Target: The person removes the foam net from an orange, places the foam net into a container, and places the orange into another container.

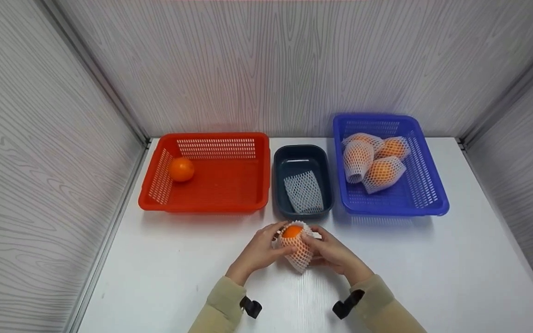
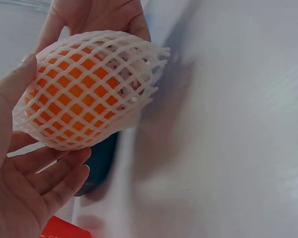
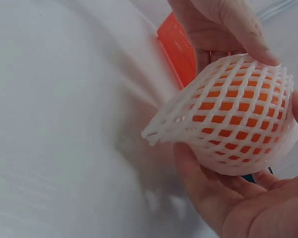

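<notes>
Between both hands, just above the white tabletop, is an orange (image 1: 293, 231) in a white foam net sleeve (image 1: 300, 256). Bare peel shows at the sleeve's far end, while the near end narrows past the fruit. My left hand (image 1: 260, 251) grips the netted fruit from the left, thumb on its near side. From the right, my right hand (image 1: 337, 254) holds it with thumb and curled fingers. The left wrist view shows the mesh stretched round the orange (image 2: 75, 94). In the right wrist view the sleeve's tail (image 3: 161, 130) points away from the palm.
A red basket (image 1: 215, 206) at the left holds one bare orange (image 1: 181, 169). In the middle, a dark blue tray (image 1: 300, 150) contains flat white foam netting (image 1: 304, 192). The blue basket (image 1: 393, 209) at the right holds several netted oranges (image 1: 383, 172). Panel walls stand behind and beside.
</notes>
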Available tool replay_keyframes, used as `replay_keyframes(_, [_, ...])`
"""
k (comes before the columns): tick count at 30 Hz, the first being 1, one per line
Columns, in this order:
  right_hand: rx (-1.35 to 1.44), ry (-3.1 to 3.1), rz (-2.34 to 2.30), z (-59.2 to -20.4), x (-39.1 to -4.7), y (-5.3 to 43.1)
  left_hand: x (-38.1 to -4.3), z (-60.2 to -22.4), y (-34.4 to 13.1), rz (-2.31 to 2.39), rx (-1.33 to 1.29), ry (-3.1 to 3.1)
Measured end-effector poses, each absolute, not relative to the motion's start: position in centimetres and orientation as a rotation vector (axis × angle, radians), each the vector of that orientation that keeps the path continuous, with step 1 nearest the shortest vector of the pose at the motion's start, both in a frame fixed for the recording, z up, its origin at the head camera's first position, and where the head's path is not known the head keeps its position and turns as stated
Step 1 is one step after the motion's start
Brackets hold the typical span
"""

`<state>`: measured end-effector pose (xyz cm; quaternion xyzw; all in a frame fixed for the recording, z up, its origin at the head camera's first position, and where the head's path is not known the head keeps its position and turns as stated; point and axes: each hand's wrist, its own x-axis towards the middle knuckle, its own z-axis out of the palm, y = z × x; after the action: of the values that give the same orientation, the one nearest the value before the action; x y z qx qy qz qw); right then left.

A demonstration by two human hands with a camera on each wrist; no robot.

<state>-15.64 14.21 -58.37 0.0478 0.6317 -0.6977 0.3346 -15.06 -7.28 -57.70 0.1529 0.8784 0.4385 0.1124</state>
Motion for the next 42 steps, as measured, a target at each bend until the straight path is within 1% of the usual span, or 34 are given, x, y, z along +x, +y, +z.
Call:
replay_keyframes(6, [-0.006, 1.956, -1.629, -58.0, -15.4, 14.1, -15.4, -58.2, -7.7, 1.332, 0.52, 2.57])
replay_keyframes(12, [-0.345, 2.347, -1.357, -57.6, -15.4, 14.7, -15.5, -58.5, -7.9, 1.316, 0.532, 2.606])
replay_keyframes(15, [-0.458, 2.48, -1.264, -57.5, -15.6, 14.9, -15.6, -58.7, -7.9, 1.313, 0.515, 2.581])
replay_keyframes(18, [-0.504, 2.502, -1.289, -57.5, -15.7, 15.0, -15.8, -58.7, -8.0, 1.308, 0.505, 2.558])
replay_keyframes(22, [-0.571, 2.37, -1.483, -56.6, -15.5, 14.8, -15.9, -58.6, -7.9, 1.297, 0.532, 2.572])
replay_keyframes(25, [-0.561, 2.27, -1.596, -55.6, -15.2, 14.4, -16.0, -58.4, -7.6, 1.301, 0.579, 2.594])
replay_keyframes(29, [-0.448, 2.235, -1.646, -55.1, -14.9, 14.1, -16.0, -58.3, -7.2, 1.352, 0.613, 2.609])
replay_keyframes(34, [-0.319, 2.211, -1.668, -55.2, -14.9, 14.3, -15.9, -58.6, -7.0, 1.42, 0.587, 2.618])
replay_keyframes(42, [-0.275, 2.072, -1.728, -55.4, -14.8, 14.7, -15.5, -59.1, -7.2, 1.336, 0.488, 2.562])
